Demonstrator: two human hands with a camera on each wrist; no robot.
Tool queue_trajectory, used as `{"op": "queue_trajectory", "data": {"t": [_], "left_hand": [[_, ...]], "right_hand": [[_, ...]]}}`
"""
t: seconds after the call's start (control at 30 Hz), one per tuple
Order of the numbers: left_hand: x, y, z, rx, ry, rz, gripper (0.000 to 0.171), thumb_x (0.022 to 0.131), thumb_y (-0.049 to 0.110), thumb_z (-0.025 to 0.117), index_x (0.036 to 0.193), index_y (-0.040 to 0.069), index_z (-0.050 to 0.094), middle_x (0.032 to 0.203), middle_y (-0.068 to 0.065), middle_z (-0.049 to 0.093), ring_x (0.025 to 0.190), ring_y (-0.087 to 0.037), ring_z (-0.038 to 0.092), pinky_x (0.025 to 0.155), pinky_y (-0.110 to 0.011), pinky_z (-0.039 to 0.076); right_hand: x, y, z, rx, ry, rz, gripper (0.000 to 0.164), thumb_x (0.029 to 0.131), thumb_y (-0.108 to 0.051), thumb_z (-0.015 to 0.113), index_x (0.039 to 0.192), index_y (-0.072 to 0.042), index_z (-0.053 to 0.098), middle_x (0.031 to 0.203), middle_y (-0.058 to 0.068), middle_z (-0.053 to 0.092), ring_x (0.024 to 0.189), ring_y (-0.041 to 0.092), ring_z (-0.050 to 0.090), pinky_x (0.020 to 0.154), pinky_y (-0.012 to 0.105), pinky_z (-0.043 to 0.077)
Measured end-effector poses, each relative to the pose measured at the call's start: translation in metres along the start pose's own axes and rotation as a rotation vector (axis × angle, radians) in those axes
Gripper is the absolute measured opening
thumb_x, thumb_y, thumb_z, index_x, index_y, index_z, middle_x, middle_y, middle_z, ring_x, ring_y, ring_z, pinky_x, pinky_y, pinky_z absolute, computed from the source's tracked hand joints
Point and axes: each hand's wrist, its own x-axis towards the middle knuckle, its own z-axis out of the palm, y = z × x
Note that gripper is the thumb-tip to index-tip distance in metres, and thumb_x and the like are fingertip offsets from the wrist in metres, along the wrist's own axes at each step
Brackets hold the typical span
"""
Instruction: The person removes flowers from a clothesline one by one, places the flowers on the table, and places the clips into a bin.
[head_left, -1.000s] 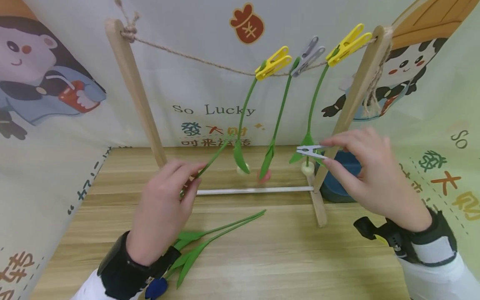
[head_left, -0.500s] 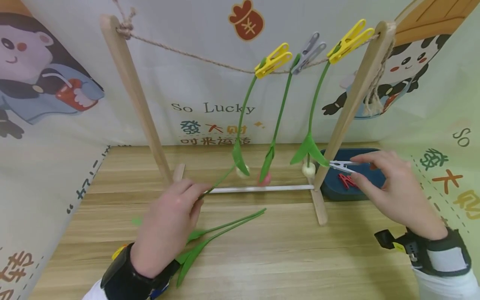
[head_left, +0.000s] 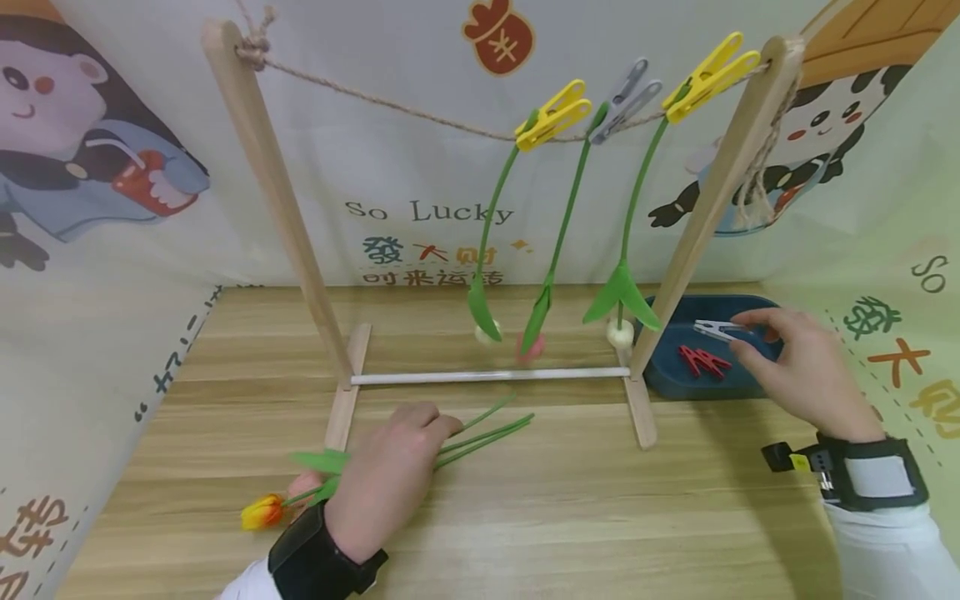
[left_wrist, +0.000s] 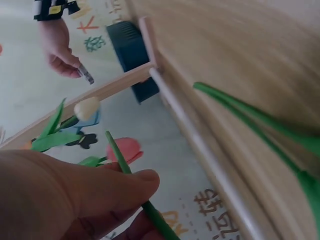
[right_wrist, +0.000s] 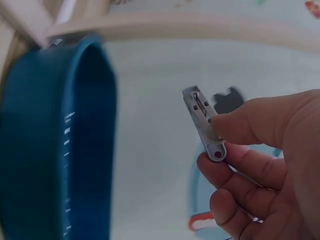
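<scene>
My left hand point(head_left: 393, 479) pinches a tulip by its green stem point(left_wrist: 120, 152), low over two more stems point(head_left: 487, 436) at the tabletop. An orange-yellow tulip head point(head_left: 262, 512) and part of a pink one show left of the hand; which belongs to the held stem I cannot tell. My right hand point(head_left: 806, 375) pinches a grey clothespin point(head_left: 716, 330) between thumb and fingers, above the dark blue tray point(head_left: 738, 387). Three tulips hang head down from the twine point(head_left: 390, 103), clipped by a yellow clothespin point(head_left: 553, 115), a grey one point(head_left: 626, 102) and another yellow one point(head_left: 712, 77).
A wooden frame with a left post point(head_left: 270, 175), a right post point(head_left: 712, 200) and a white crossbar point(head_left: 487, 377) carries the twine. Red clothespins point(head_left: 703, 362) lie in the tray. Printed cloth point(head_left: 420, 175) stands behind the frame.
My left hand has lowered the tulip from in front of the frame down toward the table, moving nearer and right. My right hand has carried the grey clothespin rightward from the post to the tray.
</scene>
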Motion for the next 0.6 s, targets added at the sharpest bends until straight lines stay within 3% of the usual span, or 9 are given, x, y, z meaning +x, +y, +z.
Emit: {"op": "queue_trajectory", "data": {"t": [0.13, 0.2, 0.3, 0.4, 0.53, 0.6], "left_hand": [[-0.002, -0.001, 0.016, 0.012, -0.053, -0.013, 0.031, 0.081, -0.011, 0.082, 0.104, 0.011, 0.08, 0.089, 0.0, 0.066, 0.082, -0.02, 0.066, 0.064, -0.034, 0.058], [-0.003, -0.001, 0.023, 0.017, -0.075, -0.014, 0.03, 0.082, -0.011, 0.082, 0.103, 0.011, 0.08, 0.089, -0.001, 0.067, 0.082, -0.02, 0.065, 0.066, -0.034, 0.059], [-0.004, -0.003, 0.034, 0.031, -0.109, -0.009, 0.026, 0.084, -0.009, 0.082, 0.102, 0.01, 0.08, 0.089, -0.002, 0.067, 0.082, -0.02, 0.066, 0.068, -0.035, 0.06], [-0.005, -0.004, 0.043, 0.043, -0.136, -0.008, 0.025, 0.085, -0.01, 0.081, 0.101, 0.009, 0.08, 0.09, -0.003, 0.068, 0.083, -0.021, 0.066, 0.069, -0.036, 0.06], [-0.007, -0.007, 0.052, 0.04, -0.148, -0.018, 0.024, 0.085, -0.011, 0.08, 0.101, 0.008, 0.08, 0.09, -0.003, 0.067, 0.084, -0.022, 0.066, 0.069, -0.037, 0.06], [-0.007, -0.008, 0.054, 0.027, -0.152, -0.024, 0.024, 0.086, -0.01, 0.079, 0.101, 0.008, 0.08, 0.09, -0.003, 0.067, 0.083, -0.022, 0.066, 0.069, -0.038, 0.06]], "right_hand": [[0.004, 0.015, 0.009, 0.0, -0.073, 0.067, 0.028, 0.099, -0.009, 0.072, 0.123, 0.005, 0.07, 0.111, 0.028, 0.07, 0.092, 0.04, 0.058, 0.071, 0.048, 0.042], [0.006, 0.023, 0.013, -0.007, -0.114, 0.103, 0.029, 0.1, -0.011, 0.07, 0.124, 0.006, 0.069, 0.112, 0.029, 0.07, 0.094, 0.042, 0.059, 0.073, 0.05, 0.04], [0.009, 0.033, 0.019, -0.009, -0.171, 0.16, 0.031, 0.101, -0.013, 0.069, 0.125, 0.007, 0.067, 0.096, 0.025, 0.069, 0.081, 0.038, 0.058, 0.068, 0.048, 0.039], [0.011, 0.041, 0.024, -0.013, -0.211, 0.199, 0.032, 0.101, -0.014, 0.069, 0.125, 0.008, 0.067, 0.098, 0.027, 0.07, 0.078, 0.037, 0.061, 0.066, 0.044, 0.042], [0.014, 0.05, 0.03, -0.015, -0.26, 0.241, 0.035, 0.101, -0.014, 0.069, 0.126, 0.011, 0.066, 0.123, 0.037, 0.065, 0.1, 0.049, 0.066, 0.076, 0.055, 0.05], [0.016, 0.054, 0.032, -0.014, -0.287, 0.27, 0.037, 0.102, -0.015, 0.067, 0.127, 0.011, 0.064, 0.127, 0.039, 0.063, 0.107, 0.053, 0.063, 0.08, 0.061, 0.049]]}}
